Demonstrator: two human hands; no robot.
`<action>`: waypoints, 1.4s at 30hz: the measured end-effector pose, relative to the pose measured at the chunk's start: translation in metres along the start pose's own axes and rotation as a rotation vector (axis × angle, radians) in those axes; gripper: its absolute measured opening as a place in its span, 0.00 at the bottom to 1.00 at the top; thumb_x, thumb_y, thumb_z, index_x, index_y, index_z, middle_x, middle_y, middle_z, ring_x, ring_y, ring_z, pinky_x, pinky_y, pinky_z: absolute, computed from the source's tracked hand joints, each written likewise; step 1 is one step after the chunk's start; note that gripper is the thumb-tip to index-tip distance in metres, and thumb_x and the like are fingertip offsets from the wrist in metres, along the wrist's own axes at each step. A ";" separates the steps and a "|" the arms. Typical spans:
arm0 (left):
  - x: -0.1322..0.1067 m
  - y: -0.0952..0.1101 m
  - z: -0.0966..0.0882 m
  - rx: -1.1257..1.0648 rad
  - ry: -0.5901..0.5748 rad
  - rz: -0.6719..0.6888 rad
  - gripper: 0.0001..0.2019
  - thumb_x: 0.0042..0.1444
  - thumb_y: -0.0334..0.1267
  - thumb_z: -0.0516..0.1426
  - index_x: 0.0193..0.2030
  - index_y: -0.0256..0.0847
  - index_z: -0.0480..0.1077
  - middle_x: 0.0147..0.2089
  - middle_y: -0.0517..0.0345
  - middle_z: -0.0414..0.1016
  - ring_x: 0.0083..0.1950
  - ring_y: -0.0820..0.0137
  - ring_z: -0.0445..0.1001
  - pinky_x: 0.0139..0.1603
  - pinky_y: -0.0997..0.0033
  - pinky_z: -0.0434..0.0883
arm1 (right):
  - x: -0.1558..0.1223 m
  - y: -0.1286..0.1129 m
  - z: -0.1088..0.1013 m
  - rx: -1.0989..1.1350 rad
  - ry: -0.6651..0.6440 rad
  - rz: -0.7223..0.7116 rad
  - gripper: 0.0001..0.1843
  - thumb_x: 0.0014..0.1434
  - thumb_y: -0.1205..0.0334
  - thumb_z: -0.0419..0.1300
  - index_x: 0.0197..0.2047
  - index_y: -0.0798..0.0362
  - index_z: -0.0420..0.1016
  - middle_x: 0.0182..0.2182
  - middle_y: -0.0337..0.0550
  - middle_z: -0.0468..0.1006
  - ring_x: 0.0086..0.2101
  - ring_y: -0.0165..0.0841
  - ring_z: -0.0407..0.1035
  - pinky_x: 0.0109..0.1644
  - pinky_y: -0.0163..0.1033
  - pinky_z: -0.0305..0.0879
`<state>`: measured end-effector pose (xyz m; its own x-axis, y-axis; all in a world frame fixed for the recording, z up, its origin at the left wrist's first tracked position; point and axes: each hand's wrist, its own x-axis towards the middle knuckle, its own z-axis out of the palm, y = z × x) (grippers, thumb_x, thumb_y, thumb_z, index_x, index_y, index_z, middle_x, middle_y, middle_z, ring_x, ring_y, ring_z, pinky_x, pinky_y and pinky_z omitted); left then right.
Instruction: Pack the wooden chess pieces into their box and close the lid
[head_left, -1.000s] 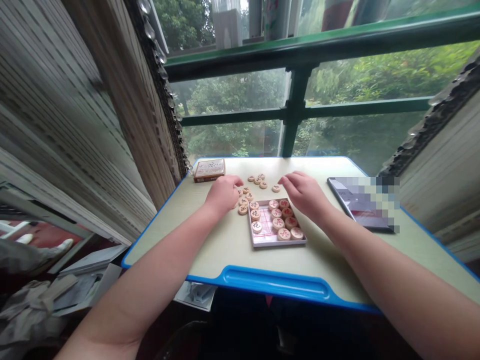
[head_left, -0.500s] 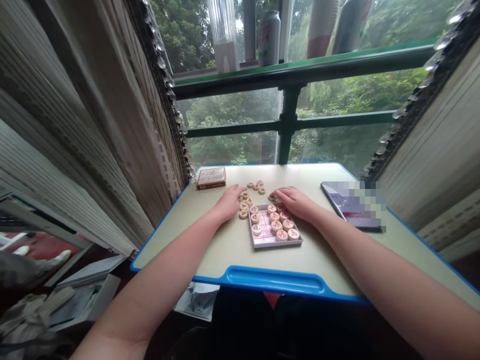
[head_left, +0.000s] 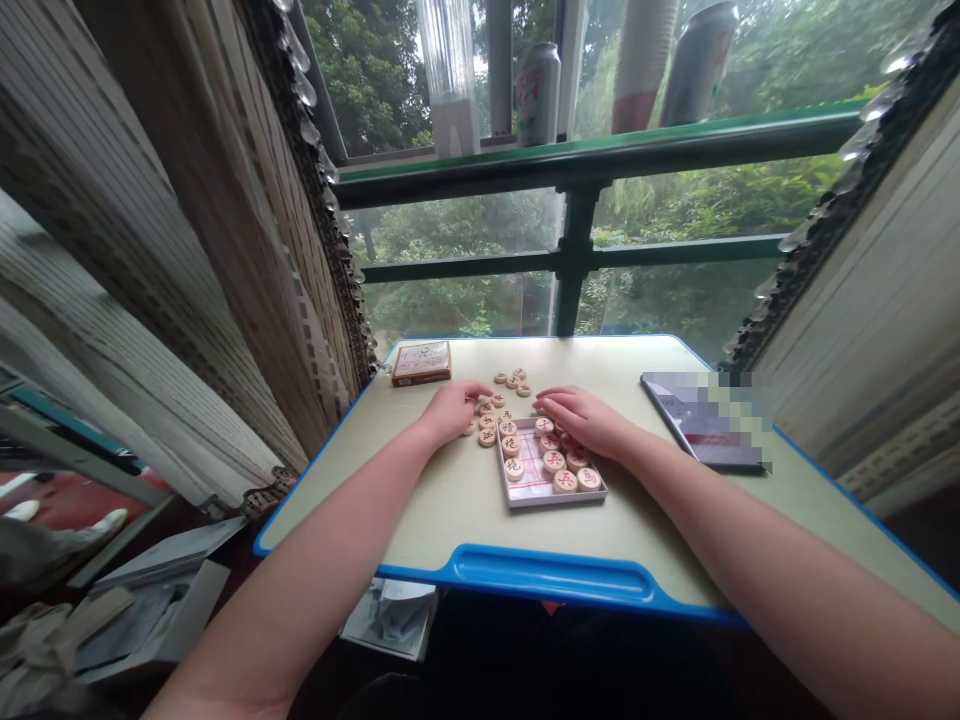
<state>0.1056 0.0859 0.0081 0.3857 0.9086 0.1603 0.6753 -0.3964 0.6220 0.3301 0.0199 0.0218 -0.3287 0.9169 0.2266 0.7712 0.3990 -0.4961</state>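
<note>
Round wooden Chinese chess pieces [head_left: 487, 437] with black characters lie loose beside my left hand [head_left: 448, 410]. Its fingers are apart and curve over the nearest pieces, with one piece [head_left: 469, 429] partly under the hand. A shallow tray [head_left: 534, 490] sits at the middle of the table, with black-marked pieces [head_left: 511, 446] along its left side and red-marked pieces [head_left: 554, 462] on its right. My right hand [head_left: 579, 415] lies over the tray's far right corner, fingers stretched out, hiding some red pieces. Whether anything is beneath its fingertips is hidden.
More loose pieces [head_left: 513, 382] lie beyond the tray. A small printed box [head_left: 421, 364] rests at the far left, and a tablet-like dark slab [head_left: 697, 425] at the right. The table [head_left: 420, 510] has a blue edge with a groove. Cans [head_left: 539, 95] stand on the window ledge.
My left hand has drawn slightly left and nearer, and a piece now shows beneath it. My right fingertips have shifted slightly left, and the piece seen by them before is hidden.
</note>
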 end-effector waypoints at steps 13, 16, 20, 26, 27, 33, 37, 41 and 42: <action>-0.004 0.000 -0.015 0.138 -0.152 0.002 0.21 0.45 0.23 0.50 0.43 0.38 0.77 0.43 0.52 0.79 0.40 0.67 0.75 0.45 0.72 0.71 | -0.002 -0.006 -0.005 -0.042 -0.026 -0.038 0.25 0.64 0.52 0.44 0.35 0.56 0.78 0.40 0.50 0.77 0.41 0.37 0.70 0.47 0.40 0.63; -0.005 0.000 -0.017 0.151 -0.144 0.019 0.20 0.46 0.25 0.51 0.43 0.38 0.77 0.41 0.53 0.79 0.37 0.68 0.75 0.42 0.72 0.71 | -0.001 -0.005 -0.005 -0.056 -0.026 -0.042 0.25 0.64 0.51 0.44 0.35 0.56 0.78 0.39 0.50 0.77 0.39 0.36 0.70 0.46 0.39 0.63; -0.006 -0.001 -0.018 0.165 -0.104 0.017 0.15 0.48 0.29 0.53 0.41 0.38 0.77 0.40 0.54 0.79 0.37 0.68 0.75 0.42 0.72 0.71 | -0.002 -0.003 -0.006 -0.095 -0.042 -0.002 0.27 0.64 0.49 0.43 0.35 0.55 0.78 0.40 0.50 0.75 0.37 0.35 0.70 0.44 0.39 0.63; -0.005 -0.002 -0.014 0.231 -0.010 0.107 0.13 0.53 0.31 0.52 0.40 0.40 0.77 0.42 0.52 0.78 0.44 0.65 0.75 0.48 0.68 0.70 | -0.001 0.002 -0.005 -0.083 -0.031 -0.007 0.26 0.64 0.48 0.44 0.41 0.54 0.78 0.43 0.50 0.74 0.42 0.36 0.69 0.49 0.41 0.61; -0.005 -0.001 -0.012 0.226 -0.004 0.139 0.14 0.54 0.29 0.51 0.41 0.39 0.77 0.44 0.52 0.77 0.45 0.65 0.74 0.49 0.68 0.70 | -0.001 0.002 -0.004 -0.071 -0.031 -0.015 0.26 0.64 0.48 0.44 0.39 0.54 0.79 0.43 0.50 0.74 0.42 0.36 0.69 0.49 0.40 0.61; -0.003 0.001 -0.005 0.145 -0.129 0.232 0.14 0.56 0.30 0.52 0.45 0.39 0.76 0.48 0.53 0.77 0.49 0.68 0.74 0.53 0.71 0.68 | -0.001 0.000 -0.005 -0.052 -0.031 -0.019 0.27 0.63 0.47 0.45 0.33 0.54 0.80 0.41 0.49 0.75 0.40 0.36 0.69 0.48 0.40 0.62; -0.004 0.001 -0.006 0.170 -0.129 0.205 0.13 0.56 0.33 0.53 0.45 0.39 0.76 0.47 0.54 0.77 0.48 0.67 0.74 0.52 0.70 0.69 | -0.001 0.001 -0.005 -0.055 -0.048 -0.041 0.27 0.62 0.46 0.45 0.32 0.53 0.80 0.41 0.49 0.75 0.39 0.37 0.69 0.46 0.41 0.63; -0.006 0.002 -0.009 0.190 -0.137 0.201 0.14 0.56 0.32 0.52 0.46 0.38 0.76 0.47 0.53 0.77 0.48 0.66 0.74 0.52 0.71 0.68 | -0.001 0.002 -0.005 -0.048 -0.045 -0.041 0.27 0.62 0.45 0.46 0.30 0.52 0.80 0.40 0.49 0.75 0.38 0.37 0.70 0.46 0.42 0.63; -0.006 0.003 -0.009 0.186 -0.143 0.198 0.14 0.56 0.32 0.52 0.46 0.38 0.75 0.48 0.53 0.77 0.49 0.66 0.73 0.52 0.71 0.68 | -0.001 0.002 -0.005 -0.042 -0.050 -0.039 0.27 0.61 0.45 0.46 0.29 0.52 0.79 0.40 0.49 0.75 0.38 0.37 0.70 0.46 0.42 0.63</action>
<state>0.0993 0.0807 0.0162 0.5967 0.7890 0.1466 0.6769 -0.5930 0.4362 0.3350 0.0194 0.0251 -0.3852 0.9005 0.2020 0.7793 0.4346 -0.4515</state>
